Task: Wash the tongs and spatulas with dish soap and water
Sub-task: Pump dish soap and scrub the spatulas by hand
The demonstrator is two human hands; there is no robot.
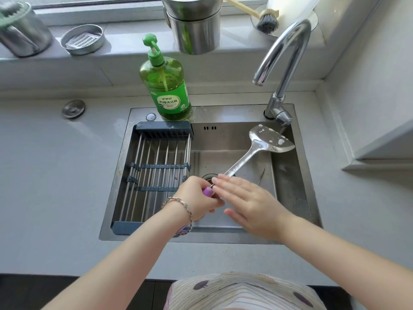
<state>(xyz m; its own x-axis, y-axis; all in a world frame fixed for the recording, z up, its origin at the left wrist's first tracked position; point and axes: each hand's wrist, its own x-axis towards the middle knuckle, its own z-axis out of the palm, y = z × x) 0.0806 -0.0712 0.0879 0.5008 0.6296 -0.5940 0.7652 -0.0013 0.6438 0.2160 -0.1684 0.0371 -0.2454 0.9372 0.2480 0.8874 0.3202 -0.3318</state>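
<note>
**A:** What does the head view give you?

**B:** I see the spatula (270, 140) slanting across the sink (232, 114). Its blade is up by the back right corner, just under the tap's (286, 59) spout. Suds dot the blade and I see no water running, so I judge it soaped and not yet rinsed.

**A:** Who has it?

**B:** The left hand (196, 198) does, fingers curled tight round the purple grip, over the front middle of the sink. I think that low hold tilts the blade up toward the spout and keeps drips inside the basin.

**A:** And the other?

**B:** The right hand (245, 200) lies flat, fingers straight and holding nothing, across the shaft where it meets the grip. I read that as rubbing soap along the metal. I cannot tell how hard it presses.

**A:** Anything else?

**B:** The soap (169, 90) stands on the sink's back rim, within easy reach of either hand. A rack (164, 129) spans the left half, probably for draining washed pieces. I can't find any tongs.
</note>
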